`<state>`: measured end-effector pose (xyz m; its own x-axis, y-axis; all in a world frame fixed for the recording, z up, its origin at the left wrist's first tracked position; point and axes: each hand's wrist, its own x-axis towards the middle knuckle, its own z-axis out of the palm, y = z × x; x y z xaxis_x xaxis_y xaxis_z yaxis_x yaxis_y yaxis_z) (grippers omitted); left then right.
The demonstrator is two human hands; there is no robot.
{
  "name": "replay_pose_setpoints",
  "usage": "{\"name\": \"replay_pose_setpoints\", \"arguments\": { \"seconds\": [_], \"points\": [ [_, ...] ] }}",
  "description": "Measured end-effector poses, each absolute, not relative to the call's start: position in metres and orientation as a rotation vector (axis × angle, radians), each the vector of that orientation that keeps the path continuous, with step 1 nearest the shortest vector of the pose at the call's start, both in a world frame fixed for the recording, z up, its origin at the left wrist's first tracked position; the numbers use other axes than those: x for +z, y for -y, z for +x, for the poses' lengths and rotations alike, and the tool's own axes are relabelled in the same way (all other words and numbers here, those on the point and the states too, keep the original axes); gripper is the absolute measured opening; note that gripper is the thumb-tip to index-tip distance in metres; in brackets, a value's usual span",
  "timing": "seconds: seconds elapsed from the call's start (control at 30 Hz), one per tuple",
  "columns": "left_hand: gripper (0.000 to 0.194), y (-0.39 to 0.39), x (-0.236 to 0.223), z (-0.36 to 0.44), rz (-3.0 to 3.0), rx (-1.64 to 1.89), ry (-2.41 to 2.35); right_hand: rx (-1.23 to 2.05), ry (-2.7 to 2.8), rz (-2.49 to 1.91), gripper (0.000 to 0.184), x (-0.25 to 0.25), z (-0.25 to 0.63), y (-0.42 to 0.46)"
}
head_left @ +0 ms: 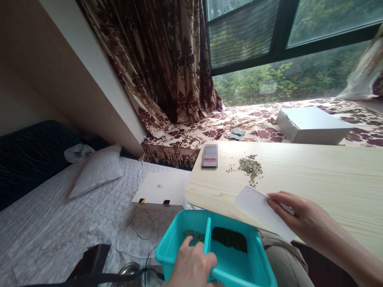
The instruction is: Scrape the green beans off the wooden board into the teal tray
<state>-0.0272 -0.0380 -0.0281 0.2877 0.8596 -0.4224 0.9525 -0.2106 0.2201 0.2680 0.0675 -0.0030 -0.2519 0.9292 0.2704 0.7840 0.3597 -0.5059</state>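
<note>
The step in hand seems to be sorting seeds (pixel 251 167) between the surface (pixel 317 171) and the tub (pixel 229 266). The loose patch lies right of the frame's centre, on the surface; the tub sits at bottom centre, at the surface's near edge, with a dark heap (pixel 229 238) in its right compartment and a thin scatter in its left. From here, a move with the card (pixel 259 209) would call for a firm pinch, a low angle and a steady tub.

The right hand (pixel 302 217), lower right, is closed on the card, pinching its edge between thumb and fingers. The left hand (pixel 194 263), bottom centre, is partly curled, index finger reaching into the left compartment; whether it grips the tub or any seeds cannot be told.
</note>
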Motion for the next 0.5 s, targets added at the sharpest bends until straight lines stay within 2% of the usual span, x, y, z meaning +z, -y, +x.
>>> {"name": "replay_pose_setpoints", "arguments": {
  "seconds": [0.1, 0.17, 0.4, 0.5],
  "points": [
    [0.031, 0.038, -0.042, -0.004, 2.249, -0.387, -1.426, 0.297, 2.037, -1.539, 0.043, -0.008, 0.289, -0.071],
    [0.024, 0.037, -0.048, 0.011, 2.332, -0.41, -1.372, 0.335, 2.029, -1.571, 0.041, -0.006, 0.298, -0.071],
    [0.038, 0.033, -0.037, 0.056, 2.428, -0.436, -1.268, 0.502, 2.012, -1.618, 0.037, 0.013, 0.294, -0.066],
    [0.037, 0.03, -0.035, 0.072, 2.453, -0.52, -1.219, 0.607, 2.038, -1.625, 0.039, 0.016, 0.285, -0.072]
  ]
}}
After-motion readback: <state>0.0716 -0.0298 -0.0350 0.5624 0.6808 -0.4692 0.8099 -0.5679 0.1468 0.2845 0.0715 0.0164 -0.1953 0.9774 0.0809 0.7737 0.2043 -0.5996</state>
